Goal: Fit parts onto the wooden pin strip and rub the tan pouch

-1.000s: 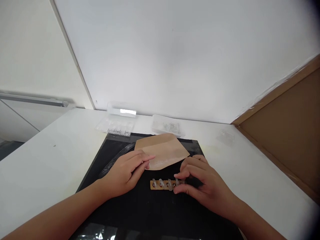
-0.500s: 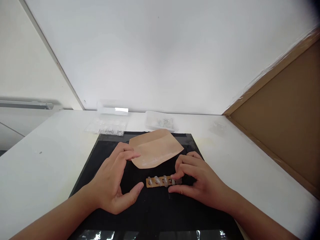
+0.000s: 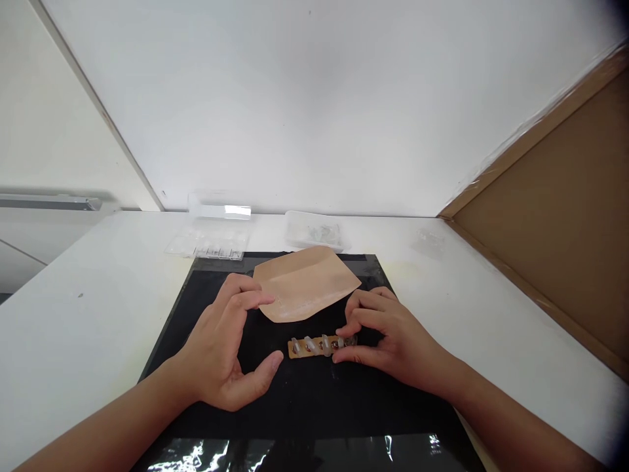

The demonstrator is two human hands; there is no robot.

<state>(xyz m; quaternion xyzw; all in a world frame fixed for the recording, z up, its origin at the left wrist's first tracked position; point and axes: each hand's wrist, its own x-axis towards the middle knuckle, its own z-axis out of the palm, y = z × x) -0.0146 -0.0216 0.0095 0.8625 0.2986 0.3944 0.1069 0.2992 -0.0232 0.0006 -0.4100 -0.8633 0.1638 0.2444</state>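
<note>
— Your right hand (image 3: 393, 337) pinches the studded strip (image 3: 317, 347), just nearer you than the brown paper (image 3: 309, 282). 
— Your left hand (image 3: 221, 357)?
— Unclenched, spread at the paper's left edge.
— Marks on it?
— Too faint to read.

Our left hand (image 3: 221, 354) has opened: a second ago its thumb and fingers were together over the paper (image 3: 305, 286), and now the thumb stands wide of them, its tip near the left end of the strip (image 3: 318, 346). We have drawn those fingers leftward, so they reach only the paper's left edge and more of it shows. The hand now hides our shiny black band. Our view has turned slightly, with the table's (image 3: 98, 328) back edge running more level.
</note>
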